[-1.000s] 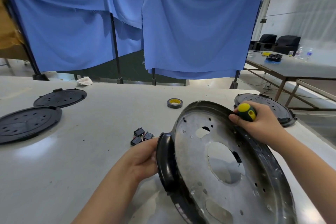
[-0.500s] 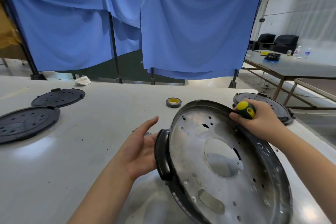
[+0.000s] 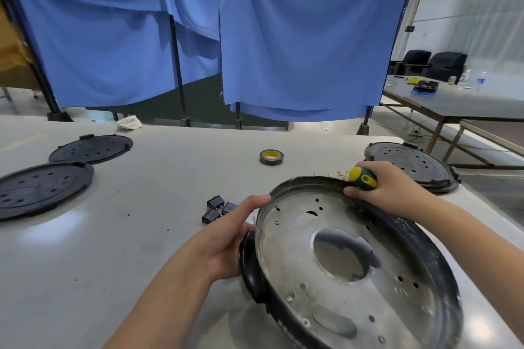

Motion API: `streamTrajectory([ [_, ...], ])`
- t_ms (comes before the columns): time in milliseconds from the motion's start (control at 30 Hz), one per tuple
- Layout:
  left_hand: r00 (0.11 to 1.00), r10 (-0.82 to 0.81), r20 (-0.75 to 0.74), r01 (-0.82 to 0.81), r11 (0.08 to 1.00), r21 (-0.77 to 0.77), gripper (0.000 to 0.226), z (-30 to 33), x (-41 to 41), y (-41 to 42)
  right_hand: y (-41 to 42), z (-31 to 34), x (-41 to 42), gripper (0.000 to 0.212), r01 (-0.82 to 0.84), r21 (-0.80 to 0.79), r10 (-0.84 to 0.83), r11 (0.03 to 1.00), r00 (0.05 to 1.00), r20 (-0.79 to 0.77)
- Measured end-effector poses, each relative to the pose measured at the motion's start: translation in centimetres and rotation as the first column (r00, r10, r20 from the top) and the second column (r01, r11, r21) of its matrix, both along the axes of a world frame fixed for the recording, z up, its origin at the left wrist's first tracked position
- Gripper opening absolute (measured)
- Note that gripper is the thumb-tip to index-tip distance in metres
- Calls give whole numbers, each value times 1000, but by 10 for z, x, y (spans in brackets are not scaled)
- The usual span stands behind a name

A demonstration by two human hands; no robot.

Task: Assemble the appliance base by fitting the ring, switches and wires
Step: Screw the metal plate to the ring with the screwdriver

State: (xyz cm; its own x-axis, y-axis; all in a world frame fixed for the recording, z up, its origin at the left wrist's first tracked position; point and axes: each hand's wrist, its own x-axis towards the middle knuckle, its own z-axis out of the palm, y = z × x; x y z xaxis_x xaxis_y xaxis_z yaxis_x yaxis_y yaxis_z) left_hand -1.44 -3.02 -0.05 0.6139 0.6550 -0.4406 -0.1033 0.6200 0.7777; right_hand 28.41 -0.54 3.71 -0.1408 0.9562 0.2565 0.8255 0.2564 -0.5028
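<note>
The round appliance base (image 3: 354, 269), a grey metal plate with a big centre hole inside a black rim, stands tilted on the table at lower right. My left hand (image 3: 229, 238) holds its left edge beside the black side handle (image 3: 249, 269), fingers reaching over the rim. My right hand (image 3: 388, 193) grips a screwdriver with a yellow-green handle (image 3: 363, 177) at the far rim; its tip is hidden. Several small black switches (image 3: 217, 208) lie just left of the base. A few brass terminals (image 3: 338, 174) lie beyond the rim.
A roll of black tape (image 3: 271, 157) sits mid-table. Two black perforated covers (image 3: 90, 149) (image 3: 39, 187) lie at the left, another (image 3: 411, 166) at the right edge. Blue curtains hang behind; another table stands far right.
My left hand let go of the side handle, opened briefly, and now holds the base's upper left rim. The base has tipped lower toward the table. My right hand keeps the screwdriver.
</note>
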Motion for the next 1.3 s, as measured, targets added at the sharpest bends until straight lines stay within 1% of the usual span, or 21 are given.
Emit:
streamTrajectory([
  [100, 998, 55, -29, -55, 998, -20, 48, -2, 1, 0, -1, -5, -3, 21, 38, 13, -38, 999, 998, 40],
  [200, 993, 109, -40, -110, 993, -29, 44, -3, 1, 1, -3, -4, -2, 22, 66, 54, -66, 996, 998, 4],
  [267, 990, 136, -26, -136, 991, -10, 41, -2, -1, 1, -5, -3, -1, 19, 66, 71, -57, 995, 991, -122],
  [367, 985, 170, 9, -170, 984, 43, 36, 1, -6, 2, -6, 1, 1, 20, 101, 54, -78, 993, 942, -326],
  [433, 973, 229, 15, -230, 971, 67, 33, 4, -10, 2, -5, 6, 6, 29, 151, 32, -125, 988, 902, -412],
  [500, 954, 299, 10, -299, 950, 96, 29, 7, -15, 4, -5, 12, 12, 46, 188, -9, -172, 982, 875, -453],
  [533, 943, 333, 20, -333, 937, 107, 26, 9, -18, 5, -5, 14, 14, 53, 205, -39, -202, 978, 878, -434],
  [567, 929, 369, 39, -371, 921, 117, 24, 12, -21, 5, -3, 13, 17, 54, 218, -78, -231, 973, 891, -392],
  [600, 912, 406, 66, -411, 903, 128, 23, 14, -25, 7, -1, 11, 18, 49, 220, -123, -248, 968, 917, -313],
  [667, 876, 458, 148, -478, 864, 159, 21, 16, -33, 9, 2, 1, 18, 27, 192, -182, -212, 964, 972, -96],
  [700, 860, 473, 193, -504, 846, 175, 21, 16, -37, 11, 3, -7, 17, 21, 191, -201, -202, 961, 979, -36],
  [767, 836, 480, 267, -532, 828, 177, 21, 15, -42, 12, 1, -24, 14, 21, 211, -232, -217, 950, 976, 3],
  [800, 826, 483, 290, -538, 828, 155, 22, 14, -44, 13, 0, -31, 12, 21, 218, -217, -213, 952, 976, 46],
  [867, 805, 500, 319, -548, 833, 78, 24, 13, -43, 14, -5, -45, 7, 19, 247, -160, -209, 956, 952, 222],
  [933, 774, 527, 351, -568, 823, 16, 28, 12, -42, 15, -9, -56, 2, 28, 270, -100, -224, 958, 917, 330],
  [1067, 715, 603, 354, -632, 774, -44, 29, 8, -41, 17, -15, -62, -6, 37, 319, -15, -287, 948, 870, 401],
  [1167, 661, 662, 353, -678, 729, -95, 29, 8, -42, 19, -17, -61, -16, 40, 356, 86, -347, 930, 779, 522],
  [1200, 643, 682, 348, -693, 712, -113, 30, 8, -43, 19, -18, -60, -22, 41, 347, 122, -356, 930, 767, 534],
  [1233, 627, 699, 345, -706, 696, -128, 31, 8, -42, 19, -18, -60, -29, 42, 323, 145, -350, 935, 778, 521],
  [1300, 593, 722, 358, -723, 673, -159, 38, 9, -42, 19, -18, -60, -49, 42, 245, 125, -275, 961, 864, 423],
])
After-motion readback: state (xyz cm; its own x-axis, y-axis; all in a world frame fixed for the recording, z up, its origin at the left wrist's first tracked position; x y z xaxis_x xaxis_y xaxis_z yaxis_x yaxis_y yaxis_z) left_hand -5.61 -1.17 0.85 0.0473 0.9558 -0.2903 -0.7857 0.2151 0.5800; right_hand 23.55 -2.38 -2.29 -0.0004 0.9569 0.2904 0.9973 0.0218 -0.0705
